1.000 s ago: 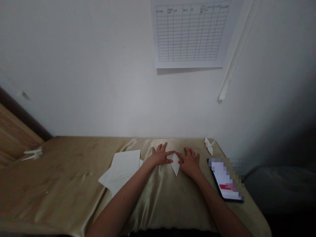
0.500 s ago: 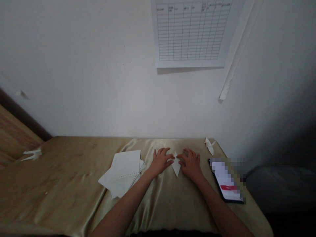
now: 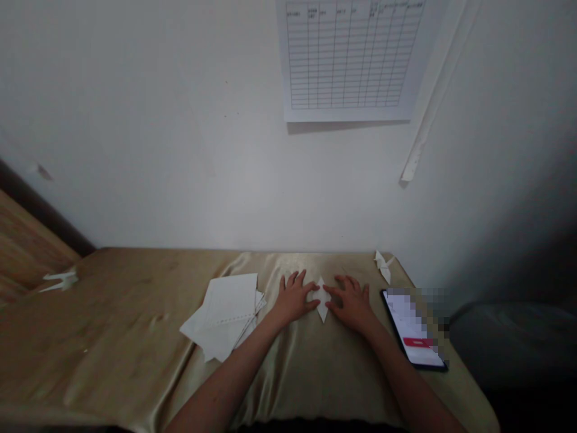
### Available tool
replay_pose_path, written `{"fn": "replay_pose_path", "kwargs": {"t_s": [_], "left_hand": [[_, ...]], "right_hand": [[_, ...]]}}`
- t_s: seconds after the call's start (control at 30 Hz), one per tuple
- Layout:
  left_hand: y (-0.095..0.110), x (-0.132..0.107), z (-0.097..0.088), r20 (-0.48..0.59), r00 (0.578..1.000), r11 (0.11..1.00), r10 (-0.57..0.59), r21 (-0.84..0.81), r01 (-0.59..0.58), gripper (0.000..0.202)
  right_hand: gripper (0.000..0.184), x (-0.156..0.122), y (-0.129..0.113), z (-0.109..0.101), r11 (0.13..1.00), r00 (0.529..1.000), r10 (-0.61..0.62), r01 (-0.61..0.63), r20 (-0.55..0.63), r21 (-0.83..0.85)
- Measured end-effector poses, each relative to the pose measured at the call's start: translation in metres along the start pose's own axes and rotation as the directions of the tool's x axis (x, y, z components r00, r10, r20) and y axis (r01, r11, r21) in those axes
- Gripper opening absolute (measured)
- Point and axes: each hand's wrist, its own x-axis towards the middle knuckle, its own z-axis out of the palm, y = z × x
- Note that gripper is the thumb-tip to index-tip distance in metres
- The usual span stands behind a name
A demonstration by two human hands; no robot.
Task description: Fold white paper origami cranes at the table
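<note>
Head view: folded paper (image 3: 321,299), long axis fore-aft, lies between left hand (image 3: 295,299) and right hand (image 3: 354,302); both flat, fingertips pressing its sides.

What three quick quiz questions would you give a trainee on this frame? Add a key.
1. True or false: the folded paper lies on the satin cloth between the left hand and the right hand, with fingertips of both touching it.
2. What lies on the table just right of the right hand? A. phone B. scissors C. cup
3. Fill in: the stack of paper sheets lies to the ___ of the left hand.

Key: 1 true; 2 A; 3 left.
</note>
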Motion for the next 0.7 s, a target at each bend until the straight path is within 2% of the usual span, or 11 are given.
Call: {"fn": "replay_pose_path", "kwargs": {"t_s": [0.37,0.53,0.7], "left_hand": [[0.0010,-0.0102,-0.0029,0.106,0.994,1.000,0.025,-0.009,-0.024,0.073],[0.0005,-0.0106,-0.0064,0.183,0.983,0.999,0.036,-0.009,-0.034,0.087],[0.0010,-0.0111,-0.0093,0.198,0.980,0.999,0.034,-0.021,-0.030,0.096]], "right_hand": [[0.070,-0.0036,0.0031,-0.0038,0.999,0.994,-0.042,0.041,0.100,0.014],[0.073,-0.0034,0.0046,-0.0042,0.998,0.991,-0.057,0.056,0.123,0.007],[0.081,-0.0028,0.0062,-0.0039,0.998,0.986,-0.067,0.068,0.155,-0.005]]}}
